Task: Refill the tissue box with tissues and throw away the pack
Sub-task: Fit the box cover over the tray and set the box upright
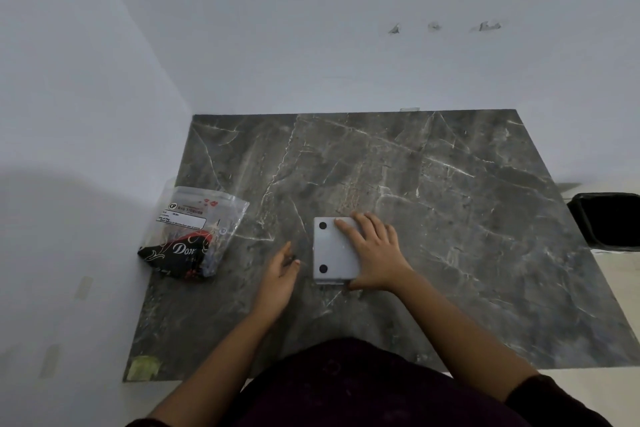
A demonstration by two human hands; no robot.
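A grey tissue box (330,253) lies upside down on the dark marble table (450,218), its base up with two black round feet showing. My right hand (372,251) rests flat on the box's right half, fingers spread, thumb at its near edge. My left hand (280,274) hovers just left of the box, fingers loosely curled, holding nothing. A clear plastic tissue pack (194,236) with black and red print lies at the table's left edge, apart from both hands.
A black bin (609,220) with a liner stands on the floor past the table's right edge. White walls close off the left and far sides. A yellowish patch (143,367) marks the table's near left corner.
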